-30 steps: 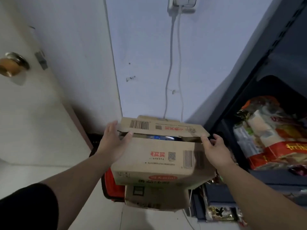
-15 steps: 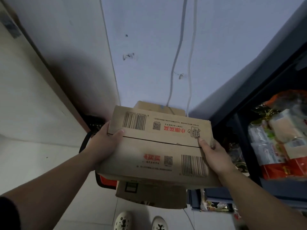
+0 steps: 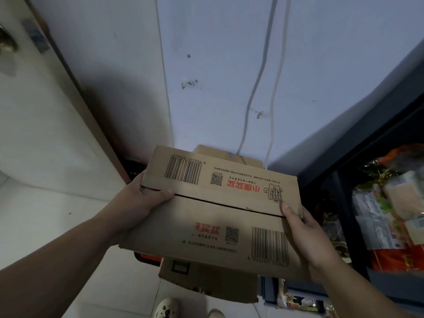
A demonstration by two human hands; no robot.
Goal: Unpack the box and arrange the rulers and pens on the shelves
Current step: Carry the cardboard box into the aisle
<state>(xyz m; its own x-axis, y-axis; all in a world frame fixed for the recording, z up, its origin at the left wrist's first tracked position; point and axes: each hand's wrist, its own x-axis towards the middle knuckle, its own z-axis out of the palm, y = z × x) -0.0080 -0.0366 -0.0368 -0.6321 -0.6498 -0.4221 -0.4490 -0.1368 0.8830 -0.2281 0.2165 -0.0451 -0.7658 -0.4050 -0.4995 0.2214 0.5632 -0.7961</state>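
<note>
A brown cardboard box point(image 3: 218, 216) with barcodes and red print is held up in front of me, its two top flaps folded nearly flat with a thin dark gap between them. My left hand point(image 3: 142, 200) grips the box's left side, thumb lying on the top flap. My right hand point(image 3: 305, 235) holds the right side, thumb pressed on the far flap near a printed drawing. The box's contents are hidden. No rulers or pens show.
A dark shelf unit point(image 3: 348, 203) stands at the right, holding snack packets point(image 3: 390, 216). Another cardboard box point(image 3: 206, 281) and a red object point(image 3: 149, 258) lie below the held box. Two white cables point(image 3: 259, 88) hang down the wall. A door point(image 3: 34, 111) stands left.
The flaps, slightly apart a second ago, are now pressed down. The box has come up and closer to me, and both thumbs have moved onto the top.
</note>
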